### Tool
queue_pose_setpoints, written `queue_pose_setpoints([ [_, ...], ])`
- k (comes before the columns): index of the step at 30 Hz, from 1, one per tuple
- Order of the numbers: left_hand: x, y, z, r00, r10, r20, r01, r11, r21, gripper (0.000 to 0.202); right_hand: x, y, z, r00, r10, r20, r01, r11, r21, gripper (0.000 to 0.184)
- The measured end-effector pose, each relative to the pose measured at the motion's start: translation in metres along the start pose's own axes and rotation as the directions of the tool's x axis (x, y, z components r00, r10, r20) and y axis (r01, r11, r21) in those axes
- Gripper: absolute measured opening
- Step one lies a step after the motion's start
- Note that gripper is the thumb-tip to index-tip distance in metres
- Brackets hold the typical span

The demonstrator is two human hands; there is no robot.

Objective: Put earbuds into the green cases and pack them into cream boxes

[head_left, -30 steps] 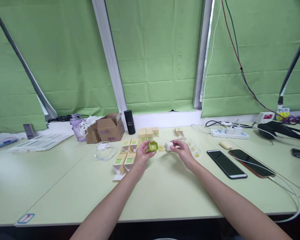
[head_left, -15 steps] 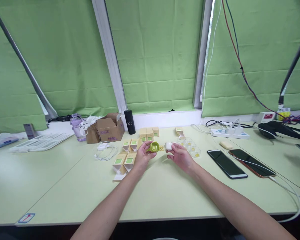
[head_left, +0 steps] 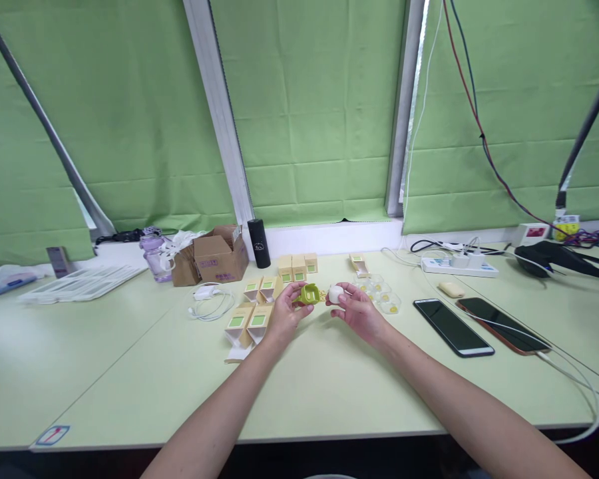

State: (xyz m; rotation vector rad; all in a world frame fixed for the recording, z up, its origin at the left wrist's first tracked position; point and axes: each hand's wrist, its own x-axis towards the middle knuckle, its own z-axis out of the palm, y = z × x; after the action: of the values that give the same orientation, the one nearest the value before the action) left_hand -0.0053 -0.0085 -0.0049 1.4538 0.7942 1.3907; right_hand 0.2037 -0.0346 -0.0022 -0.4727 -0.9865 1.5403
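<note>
My left hand point(head_left: 288, 313) is closed on a small green plastic cup-like container point(head_left: 310, 294), its hollow side turned toward me. In my right hand point(head_left: 357, 309) is a small white rounded piece point(head_left: 335, 295), pinched between thumb and fingers; its exact kind I cannot make out. The two pieces are held close together but apart. Behind them lies a small flat yellow patterned piece point(head_left: 323, 296). To the right of my right hand sits a clear plastic tray point(head_left: 390, 303) with yellow bits in its cups. Small cardboard boxes with green windows point(head_left: 258, 321) stand left of my left hand.
More small boxes point(head_left: 292, 268) and an opened one point(head_left: 359, 265) stand farther back. Two phones point(head_left: 453, 327) point(head_left: 502, 324), cables and a power strip point(head_left: 459, 266) occupy the right. At the back left are a carton point(head_left: 220, 256), black cylinder point(head_left: 258, 244) and purple bottle point(head_left: 156, 257).
The white piece has turned slightly in my right hand, with the fingers shifted around it. The green container has tilted a little and moved slightly right. Everything else on the table stays put.
</note>
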Motion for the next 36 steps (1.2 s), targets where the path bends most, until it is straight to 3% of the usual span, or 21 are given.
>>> queue_pose_setpoints([
  [11, -0.0009, -0.0011, -0.0008, 0.999, 0.032, 0.023, -0.033, 0.998, 0.050, 0.058, -0.0039, -0.0030, 0.0095, 0.998, -0.052, 0.025, 0.054, 0.996, -0.065, 0.049],
  [25, -0.0013, 0.0054, 0.0037, 0.998, 0.059, -0.022, -0.054, 0.985, 0.166, 0.051, 0.0036, 0.0024, 0.0020, 0.994, -0.081, -0.077, 0.063, 0.973, -0.220, 0.043],
  [36, -0.0036, 0.0055, 0.0047, 0.994, 0.097, -0.055, -0.078, 0.956, 0.283, 0.048, 0.0034, 0.0013, 0.0032, 0.997, -0.057, -0.044, 0.049, 0.985, -0.164, 0.045],
])
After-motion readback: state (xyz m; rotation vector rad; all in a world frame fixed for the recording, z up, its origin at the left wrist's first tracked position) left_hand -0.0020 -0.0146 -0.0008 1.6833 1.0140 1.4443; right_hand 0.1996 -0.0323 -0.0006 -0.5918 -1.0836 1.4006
